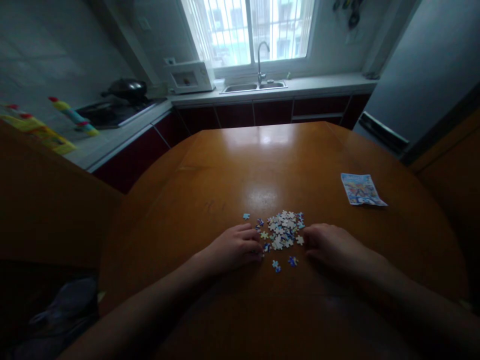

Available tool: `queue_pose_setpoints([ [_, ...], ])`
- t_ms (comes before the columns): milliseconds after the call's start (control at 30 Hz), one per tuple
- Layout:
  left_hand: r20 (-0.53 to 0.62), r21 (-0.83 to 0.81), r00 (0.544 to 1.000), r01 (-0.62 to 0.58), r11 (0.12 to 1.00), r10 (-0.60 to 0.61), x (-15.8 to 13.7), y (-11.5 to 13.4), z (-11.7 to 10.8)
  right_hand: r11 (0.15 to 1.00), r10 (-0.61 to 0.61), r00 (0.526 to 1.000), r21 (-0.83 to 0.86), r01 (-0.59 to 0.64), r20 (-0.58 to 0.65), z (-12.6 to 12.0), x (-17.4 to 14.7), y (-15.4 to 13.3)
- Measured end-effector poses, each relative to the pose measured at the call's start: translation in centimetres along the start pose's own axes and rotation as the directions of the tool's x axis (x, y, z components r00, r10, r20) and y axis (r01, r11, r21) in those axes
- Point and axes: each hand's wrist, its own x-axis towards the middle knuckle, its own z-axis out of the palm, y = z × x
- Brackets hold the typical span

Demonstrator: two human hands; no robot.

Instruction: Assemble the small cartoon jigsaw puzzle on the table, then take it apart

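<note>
A loose heap of small jigsaw puzzle pieces (284, 231) lies on the wooden table between my hands, many with the pale side up and some showing blue print. At the heap's left rests my left hand (240, 245), its fingers bent down beside a blue piece (266, 247). My right hand (325, 241) is curled at the right edge, close to a white piece (300, 240). What either hand's fingertips hold, if anything, is hidden. Nearer me lie two blue pieces apart from the heap, one of them a dark blue piece (293, 261). A light blue piece (246, 216) sits beyond my left hand.
On the right of the table (232, 170) lies a creased printed sheet (362, 190). Past the far edge run a counter with a sink (258, 87), a microwave (189, 77) and a stove with a wok (129, 89). Bottles (73, 115) stand at the left.
</note>
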Motion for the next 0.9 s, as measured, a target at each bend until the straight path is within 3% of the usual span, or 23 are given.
queue_pose_setpoints([
  [300,-0.039,0.077,0.993,-0.111,0.991,0.114,0.6,0.4,-0.3,1.000,-0.025,0.998,-0.011,0.026,0.054,-0.1,0.3,-0.2],
  [433,-0.021,0.031,0.997,-0.079,0.996,0.079,0.4,0.2,-0.5,0.999,-0.034,0.998,0.027,0.033,0.046,0.1,0.3,-0.3],
  [600,-0.005,-0.062,1.000,-0.017,0.998,0.017,-0.3,-0.8,-1.5,0.997,-0.066,0.997,0.039,0.067,-0.031,0.9,0.4,0.4],
  [900,0.001,0.080,1.000,-0.024,0.996,0.024,-0.4,-0.7,-0.7,0.991,-0.079,0.976,0.086,0.098,-0.203,1.0,1.1,0.0],
])
